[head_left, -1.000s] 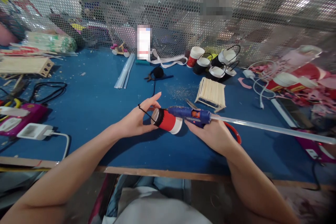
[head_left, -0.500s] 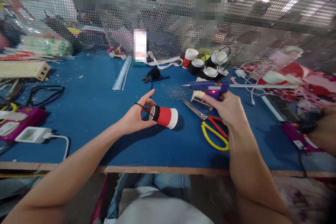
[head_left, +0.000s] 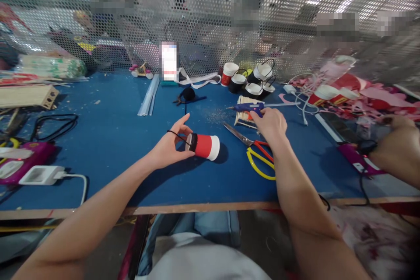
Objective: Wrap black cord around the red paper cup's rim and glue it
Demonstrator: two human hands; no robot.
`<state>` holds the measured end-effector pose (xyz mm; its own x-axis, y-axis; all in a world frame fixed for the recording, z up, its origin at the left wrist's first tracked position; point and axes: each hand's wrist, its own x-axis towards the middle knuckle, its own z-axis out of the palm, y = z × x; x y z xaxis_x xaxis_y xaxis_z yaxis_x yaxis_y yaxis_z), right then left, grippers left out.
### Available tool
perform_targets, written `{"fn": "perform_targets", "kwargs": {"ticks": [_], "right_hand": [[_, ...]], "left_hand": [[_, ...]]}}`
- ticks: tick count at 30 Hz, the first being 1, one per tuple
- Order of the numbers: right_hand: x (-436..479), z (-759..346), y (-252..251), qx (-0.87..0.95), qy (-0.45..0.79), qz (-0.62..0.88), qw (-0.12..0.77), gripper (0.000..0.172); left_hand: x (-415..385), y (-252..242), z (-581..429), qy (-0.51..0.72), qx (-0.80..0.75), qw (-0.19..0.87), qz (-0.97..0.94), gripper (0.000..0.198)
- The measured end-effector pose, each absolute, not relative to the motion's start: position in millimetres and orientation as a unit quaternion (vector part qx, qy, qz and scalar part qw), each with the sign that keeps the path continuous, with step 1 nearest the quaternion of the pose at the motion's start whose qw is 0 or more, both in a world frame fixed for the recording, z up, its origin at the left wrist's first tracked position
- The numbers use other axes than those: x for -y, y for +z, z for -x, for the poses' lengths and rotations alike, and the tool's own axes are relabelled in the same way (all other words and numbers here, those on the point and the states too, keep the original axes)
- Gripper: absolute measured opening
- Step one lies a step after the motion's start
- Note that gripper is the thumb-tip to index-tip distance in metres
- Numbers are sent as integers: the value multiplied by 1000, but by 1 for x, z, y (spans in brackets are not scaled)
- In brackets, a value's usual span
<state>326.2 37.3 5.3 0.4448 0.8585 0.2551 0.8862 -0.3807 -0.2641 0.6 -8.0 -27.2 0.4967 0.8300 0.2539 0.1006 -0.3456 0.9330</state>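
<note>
My left hand (head_left: pixel 172 144) grips a small paper cup (head_left: pixel 206 146) by its open end. The cup lies tilted sideways, red round the middle, with a white base and black cord wound near the rim; a cord loop crosses my fingers. In my right hand (head_left: pixel 273 123) is a blue glue gun (head_left: pixel 247 108), its nozzle pointing left and a clear glue stick (head_left: pixel 282 104) coming out of its back. The gun is at a small wooden stick rack (head_left: pixel 243 119). Scissors (head_left: pixel 244 135) with yellow and red handles lie open below it. A ball of black cord (head_left: pixel 189 93) rests beyond the cup.
Several cups with black handles (head_left: pixel 236 83) stand at the back by the perforated metal screen (head_left: pixel 203 17). Clear glue sticks (head_left: pixel 151 96) lie left of centre. Purple power strips (head_left: pixel 24 162) sit at both sides. At the right, another person's hand (head_left: pixel 395 146) reaches in.
My right hand has lowered the glue gun to the wooden rack. The cup stays in my left hand. The view has shifted slightly, and more of the other person's arm shows at right.
</note>
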Motion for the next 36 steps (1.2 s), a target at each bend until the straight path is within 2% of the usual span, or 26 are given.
{"fn": "perform_targets", "kwargs": {"ticks": [2,5,8,11,13,17,19,22,25,30,36], "right_hand": [[-34,-323,5,535,-78,817,201,38],[-20,-304,11,606,-122,729,292,31],[4,-264,22,759,-47,540,362,22],[23,-217,30,860,62,389,326,22],[28,-192,32,889,76,351,283,22],[25,-168,32,901,88,348,242,16],[24,-171,35,892,129,343,266,19],[24,-186,41,836,226,371,334,14],[25,-203,44,782,280,421,365,12],[22,-213,34,750,300,445,386,15],[17,-213,20,752,309,449,371,19]], "left_hand": [[8,-27,-1,389,-320,472,-724,98],[8,-27,-1,389,-319,469,-726,98],[9,-29,-1,392,-308,468,-729,99],[11,-28,-4,400,-293,468,-731,98],[14,-26,-5,399,-283,472,-734,96],[18,-21,-8,395,-272,466,-743,97],[18,-22,-8,396,-270,473,-739,97],[16,-24,-7,394,-278,495,-723,99],[15,-24,-6,384,-283,515,-712,97],[17,-24,-7,370,-266,532,-714,97],[22,-24,-8,359,-248,519,-735,95]]}}
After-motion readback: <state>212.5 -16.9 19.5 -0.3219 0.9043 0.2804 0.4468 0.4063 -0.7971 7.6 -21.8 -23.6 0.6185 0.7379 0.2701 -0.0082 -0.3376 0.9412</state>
